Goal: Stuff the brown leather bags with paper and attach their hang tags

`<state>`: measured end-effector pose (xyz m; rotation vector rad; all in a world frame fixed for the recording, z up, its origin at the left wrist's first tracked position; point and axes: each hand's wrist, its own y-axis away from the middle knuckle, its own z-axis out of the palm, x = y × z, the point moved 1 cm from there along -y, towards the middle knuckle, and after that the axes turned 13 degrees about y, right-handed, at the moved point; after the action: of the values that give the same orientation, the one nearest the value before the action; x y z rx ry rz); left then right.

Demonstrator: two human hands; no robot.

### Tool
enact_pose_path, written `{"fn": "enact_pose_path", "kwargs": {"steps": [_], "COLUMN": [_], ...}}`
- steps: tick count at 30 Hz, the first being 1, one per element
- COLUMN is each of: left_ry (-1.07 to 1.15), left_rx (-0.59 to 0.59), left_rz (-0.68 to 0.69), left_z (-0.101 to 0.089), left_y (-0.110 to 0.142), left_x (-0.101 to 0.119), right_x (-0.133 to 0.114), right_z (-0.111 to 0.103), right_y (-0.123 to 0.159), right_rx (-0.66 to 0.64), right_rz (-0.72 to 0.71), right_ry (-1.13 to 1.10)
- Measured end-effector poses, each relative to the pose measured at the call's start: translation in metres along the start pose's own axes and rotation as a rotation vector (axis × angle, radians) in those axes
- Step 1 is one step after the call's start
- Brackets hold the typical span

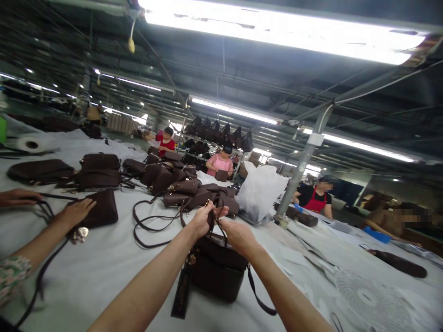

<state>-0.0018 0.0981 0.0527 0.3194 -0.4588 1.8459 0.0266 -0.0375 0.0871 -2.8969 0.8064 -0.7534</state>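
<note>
A dark brown handbag (216, 269) stands upright on the white table (114, 258) right in front of me, a long tag hanging from its left side. My left hand (204, 219) is closed around the bag's thin strap (216, 216) above its top. Beside it, my right hand (238, 235) pinches the same strap and rests on the bag's top edge. A second strap loops down the bag's right side onto the table.
A pile of brown bags (180, 184) with loose straps lies beyond. At the left another person's hands (74, 212) rest on a small brown bag (100, 208). A white plastic sack (259, 191), a steel post (301, 168) and seated workers stand farther back.
</note>
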Motion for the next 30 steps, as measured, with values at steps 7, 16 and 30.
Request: {"fn": "enact_pose_path", "kwargs": {"steps": [7, 16, 30], "left_ry": [-0.054, -0.386, -1.046], "left_rx": [0.174, 0.052, -0.239], "left_rz": [0.126, 0.049, -0.316], "left_z": [-0.013, 0.021, 0.023], "left_y": [-0.006, -0.002, -0.016], "left_x": [0.048, 0.024, 0.007], "right_x": [0.031, 0.048, 0.033], "right_z": [0.012, -0.014, -0.037], "right_y": [0.026, 0.021, 0.009], "right_rx": [0.009, 0.032, 0.179], "right_rz": [-0.051, 0.012, 0.061], "right_ry": [-0.384, -0.127, -0.007]}}
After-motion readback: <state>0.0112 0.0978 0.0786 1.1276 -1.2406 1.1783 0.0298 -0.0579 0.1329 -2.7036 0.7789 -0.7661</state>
